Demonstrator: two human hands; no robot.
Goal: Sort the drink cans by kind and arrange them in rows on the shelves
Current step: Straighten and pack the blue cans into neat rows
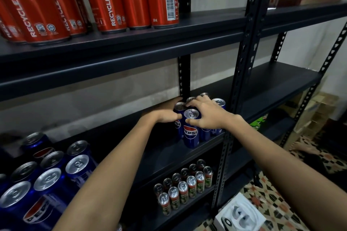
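Slim glossy blue cans [191,131], silver tops, matte black shelf [165,155]: my left hand [167,116] and right hand [208,116] curl round the cluster.

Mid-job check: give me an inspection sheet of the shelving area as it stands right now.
Surface: dark metal shelf, middle level, bare at its right end.
Job's things: small cluster of blue Pepsi cans upright by the post; more blue cans lower left; red cola cans on the top shelf; green-and-red cans in two rows on the lower shelf.
Clutter: white box on the floor.
Grippers: left hand against the cluster's left side; right hand with fingers curled over the can tops.
Cables: nothing seen.
Surroundings: patterned floor tiles, plain wall behind.
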